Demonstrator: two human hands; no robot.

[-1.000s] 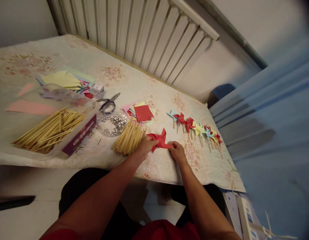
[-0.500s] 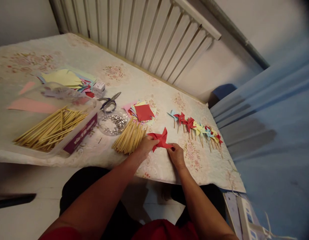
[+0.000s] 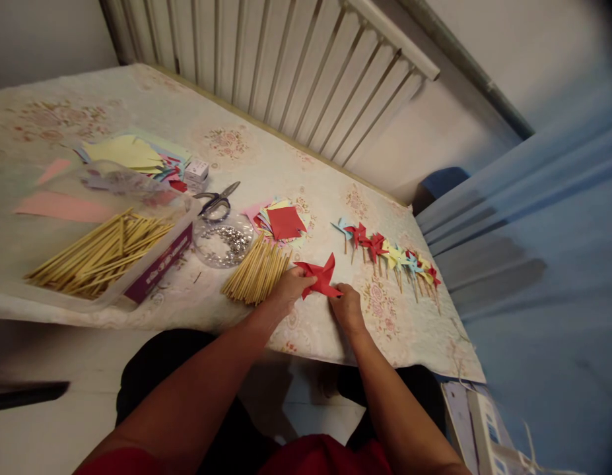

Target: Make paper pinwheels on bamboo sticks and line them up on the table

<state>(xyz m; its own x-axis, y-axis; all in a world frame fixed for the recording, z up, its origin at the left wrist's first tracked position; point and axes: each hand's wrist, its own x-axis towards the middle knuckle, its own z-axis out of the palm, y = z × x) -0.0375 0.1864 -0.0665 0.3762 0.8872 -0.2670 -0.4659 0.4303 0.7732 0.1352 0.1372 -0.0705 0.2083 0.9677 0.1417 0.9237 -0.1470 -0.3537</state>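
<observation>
Red folded-paper pinwheel (image 3: 319, 276) spans the gap between both hands, over the near side of the floral-cloth-covered bench (image 3: 266, 152). Left hand (image 3: 292, 285): fingers clamped on its left part, thumb on top near the middle. Right hand (image 3: 348, 309): fingers at the lower-right blade tip, touching; can't tell if pinched. Neither hand nearer; longest line runs left fingers to right fingers, blades splayed, no true long axis. Loose pile of tan thin wooden sticks (image 3: 256, 274) just left of left fingers.
</observation>
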